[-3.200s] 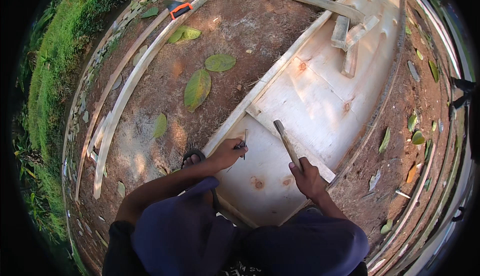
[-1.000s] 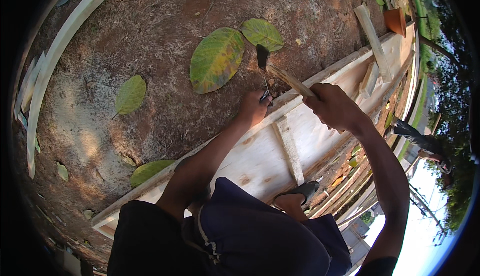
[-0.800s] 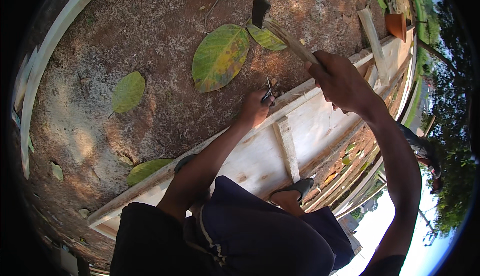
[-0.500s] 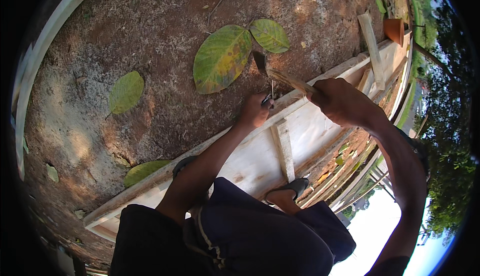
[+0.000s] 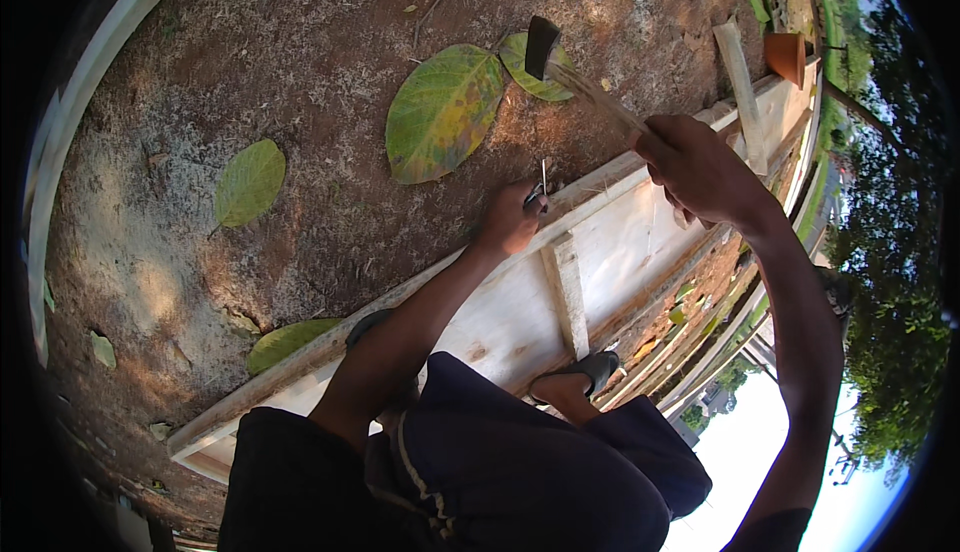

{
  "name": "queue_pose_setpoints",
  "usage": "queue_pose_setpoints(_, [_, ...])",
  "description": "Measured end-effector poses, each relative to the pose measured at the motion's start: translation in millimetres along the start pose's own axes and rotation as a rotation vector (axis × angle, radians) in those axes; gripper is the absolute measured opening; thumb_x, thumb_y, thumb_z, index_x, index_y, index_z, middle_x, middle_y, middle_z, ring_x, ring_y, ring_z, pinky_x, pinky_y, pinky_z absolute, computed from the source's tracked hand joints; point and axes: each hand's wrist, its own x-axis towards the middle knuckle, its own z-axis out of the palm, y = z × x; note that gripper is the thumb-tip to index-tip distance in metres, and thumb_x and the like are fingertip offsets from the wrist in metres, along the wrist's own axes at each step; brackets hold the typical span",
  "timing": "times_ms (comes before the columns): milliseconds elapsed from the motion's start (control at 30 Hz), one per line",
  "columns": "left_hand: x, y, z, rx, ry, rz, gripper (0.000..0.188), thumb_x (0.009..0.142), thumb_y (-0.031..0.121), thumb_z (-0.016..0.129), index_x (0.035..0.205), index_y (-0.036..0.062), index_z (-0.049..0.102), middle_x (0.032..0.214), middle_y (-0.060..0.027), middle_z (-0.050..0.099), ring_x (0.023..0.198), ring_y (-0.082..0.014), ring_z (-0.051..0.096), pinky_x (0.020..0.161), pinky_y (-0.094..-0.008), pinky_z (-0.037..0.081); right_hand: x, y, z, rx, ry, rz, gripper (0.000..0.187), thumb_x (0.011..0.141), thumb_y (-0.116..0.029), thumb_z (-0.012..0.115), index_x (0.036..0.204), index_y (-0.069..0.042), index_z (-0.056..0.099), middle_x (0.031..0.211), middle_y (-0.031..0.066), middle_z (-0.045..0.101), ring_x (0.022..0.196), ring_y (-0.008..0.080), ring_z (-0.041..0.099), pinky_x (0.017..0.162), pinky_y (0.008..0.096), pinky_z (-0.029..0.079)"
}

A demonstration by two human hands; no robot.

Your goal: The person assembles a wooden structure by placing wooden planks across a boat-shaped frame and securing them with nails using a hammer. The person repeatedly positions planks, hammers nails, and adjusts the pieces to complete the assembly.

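Brown soil [image 5: 330, 102] is overlain by a pale wooden panel [image 5: 625, 252]. Near its edge, a dark-headed, wooden-handled tool [image 5: 592, 93] is gripped by the right hand [image 5: 705, 167], apart from a thin nail [image 5: 544, 173] pinched at that edge in the left hand's [image 5: 512, 218] grip.

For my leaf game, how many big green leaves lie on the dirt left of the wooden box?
4: the biggest leaf, its neighbour leaf partly behind the tool head, the left leaf, and the lower leaf beside the box. Others may be hidden.
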Motion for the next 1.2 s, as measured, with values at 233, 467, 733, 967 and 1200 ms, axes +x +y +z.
queue_pose_setpoints(233, [12, -16, -2, 0.056, -0.013, 0.012, 0.01, 0.099, 0.011, 0.062, 0.096, 0.0015, 0.063, 0.07, -0.0051, 0.057, 0.066, -0.0135, 0.051, 0.061, -0.0354, 0.042, -4, 35, 28, -0.189, -0.127, -0.013, 0.04, 0.106, -0.037, 0.048, 0.086, -0.004, 0.055, 0.06, 0.0017, 0.048, 0.047, 0.0106, 0.05, 0.04, 0.0311, 0.041])
queue_pose_setpoints(467, [-5, 16, 2, 0.279, 0.105, 0.069, 0.014, 0.096, 0.015, 0.065, 0.096, 0.0007, 0.064, 0.068, -0.011, 0.057, 0.066, -0.0187, 0.053, 0.064, -0.0393, 0.045, -5, 22, 23, -0.068, -0.006, -0.169, 0.04, 0.102, -0.031, 0.048, 0.084, 0.005, 0.054, 0.065, 0.0163, 0.058, 0.05, 0.0273, 0.063, 0.048, 0.0413, 0.053])
queue_pose_setpoints(733, [-11, 21, -5, 0.283, 0.081, 0.065, 0.018, 0.095, 0.018, 0.065, 0.093, -0.0003, 0.064, 0.069, -0.0125, 0.058, 0.062, -0.0208, 0.055, 0.064, -0.041, 0.045, 21, 5, 11, -0.068, -0.039, -0.149, 0.041, 0.106, -0.037, 0.048, 0.084, -0.002, 0.051, 0.063, 0.0026, 0.048, 0.047, 0.0127, 0.052, 0.042, 0.0329, 0.045])
queue_pose_setpoints(967, [-32, 50, -19, 0.439, 0.371, -0.012, 0.026, 0.097, 0.025, 0.064, 0.099, -0.0002, 0.065, 0.071, -0.011, 0.06, 0.062, -0.0205, 0.055, 0.064, -0.042, 0.046, 26, 48, -3, 0.033, -0.092, -0.13, 0.04, 0.106, -0.039, 0.052, 0.086, -0.005, 0.051, 0.062, -0.001, 0.047, 0.047, 0.0078, 0.048, 0.041, 0.0282, 0.041])
queue_pose_setpoints(1200, [-72, 162, -173, 0.979, 1.315, 0.344, 0.031, 0.104, 0.033, 0.056, 0.102, 0.0042, 0.067, 0.075, -0.0068, 0.067, 0.063, -0.0159, 0.061, 0.058, -0.035, 0.047, 40, 92, -18, 0.184, -0.254, -0.083, 0.038, 0.103, -0.038, 0.049, 0.089, -0.004, 0.055, 0.065, 0.0023, 0.055, 0.05, 0.0106, 0.056, 0.044, 0.029, 0.048])
